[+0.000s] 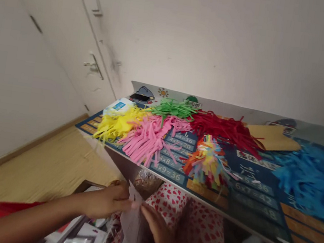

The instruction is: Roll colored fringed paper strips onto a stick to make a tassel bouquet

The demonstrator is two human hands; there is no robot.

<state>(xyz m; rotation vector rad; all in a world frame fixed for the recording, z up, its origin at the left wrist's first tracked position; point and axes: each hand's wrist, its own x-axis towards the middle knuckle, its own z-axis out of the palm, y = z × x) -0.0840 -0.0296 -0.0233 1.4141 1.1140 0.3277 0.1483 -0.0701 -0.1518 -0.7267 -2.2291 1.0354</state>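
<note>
Low in the head view, my left hand (108,200) reaches in from the left, its fingers closed at the upper edge of a sheet of white paper (130,227). My right hand (161,234) grips the same paper from the right, partly in shadow. The paper stands tilted between both hands, over my lap, and looks bent or folded; its lower part is cut off by the frame. Beneath the hands is white fabric with red hearts (200,231). Just beyond, on the table, lies a multicoloured bundle of cut strips (208,162).
The table (172,175) has a printed multiplication cover. On it lie yellow (119,125), pink (147,139), green (175,109), red (224,128) and blue strips (316,179), a tan paper piece (274,138) and a dark phone (140,97). Packaged items (82,239) sit lower left.
</note>
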